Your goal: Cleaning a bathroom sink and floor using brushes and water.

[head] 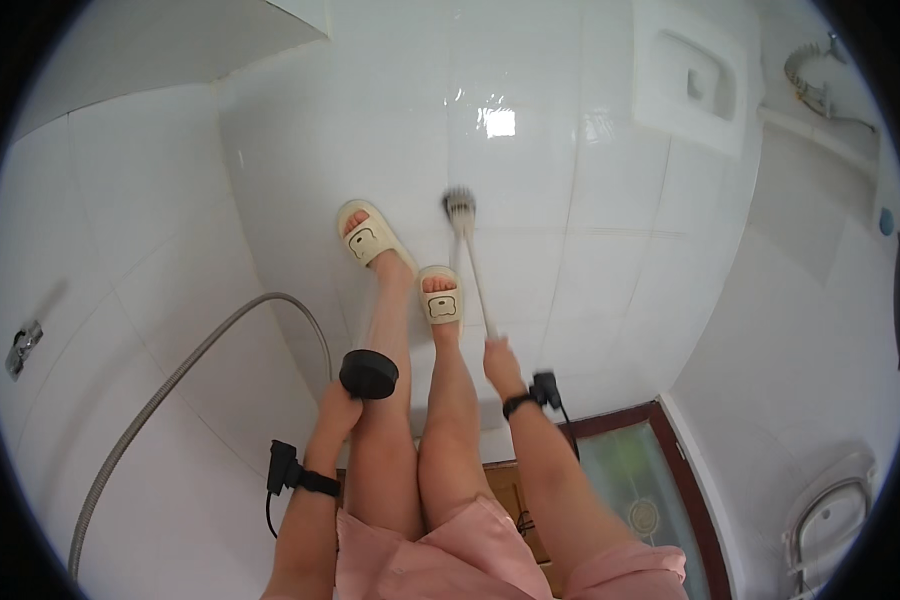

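My left hand (339,409) is closed around the handle of a black shower head (369,374), held low over my leg; a thin spray seems to come from it. A ribbed metal shower hose (172,379) curves from behind that hand to the lower left. My right hand (502,365) grips the end of a long, pale-handled scrub brush (461,214). The brush's dark bristles rest on the wet white floor tiles (517,187), a little ahead of the slippers. Each wrist wears a black strap with a small device.
Cream slippers (442,307) are on my feet, left of the brush handle. A white squat toilet (694,79) lies at the upper right. Tiled walls stand on both sides, with a metal valve (24,349) on the left one. Behind me is a dark red door frame (690,480).
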Motion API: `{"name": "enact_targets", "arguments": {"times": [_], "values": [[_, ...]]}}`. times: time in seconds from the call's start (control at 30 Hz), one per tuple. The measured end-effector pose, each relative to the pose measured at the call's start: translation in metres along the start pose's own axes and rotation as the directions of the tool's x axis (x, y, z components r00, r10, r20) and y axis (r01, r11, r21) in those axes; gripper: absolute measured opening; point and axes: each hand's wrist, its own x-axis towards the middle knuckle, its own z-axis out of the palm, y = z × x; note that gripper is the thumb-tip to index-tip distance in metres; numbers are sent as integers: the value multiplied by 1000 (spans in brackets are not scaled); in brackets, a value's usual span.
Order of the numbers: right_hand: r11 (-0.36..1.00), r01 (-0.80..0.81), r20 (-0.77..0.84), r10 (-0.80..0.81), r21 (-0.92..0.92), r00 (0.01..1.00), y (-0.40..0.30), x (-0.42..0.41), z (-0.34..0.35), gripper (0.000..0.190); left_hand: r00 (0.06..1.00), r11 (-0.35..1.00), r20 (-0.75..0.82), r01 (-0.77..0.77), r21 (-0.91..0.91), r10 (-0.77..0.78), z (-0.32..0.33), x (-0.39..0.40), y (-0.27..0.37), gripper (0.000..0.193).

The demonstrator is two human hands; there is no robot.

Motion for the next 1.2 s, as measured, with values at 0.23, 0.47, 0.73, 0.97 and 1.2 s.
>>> {"name": "enact_targets", "arguments": {"times": [0.23,0.47,0.73,0.97,1.2], "values": [[995,11,-43,-6,103,999,-14,26,-31,37,994,998,98,-47,-35,50,-1,5,14,25],[932,308,-7,-313,193,950,-132,36,-30,41,979,981,-197,-90,-172,55,-1,9,7,23],[915,404,-265,-387,12,883,-142,136,-80,38,985,902,-150,-141,-409,86,-1,23,3,24],[638,-222,-1,330,737,944,-98,139,-143,44,984,854,-104,-175,-491,142,-3,14,17,27],[881,421,-65,-443,-217,894,-197,103,-81,37,964,806,-141,-265,-529,224,-8,17,28,27]]}}
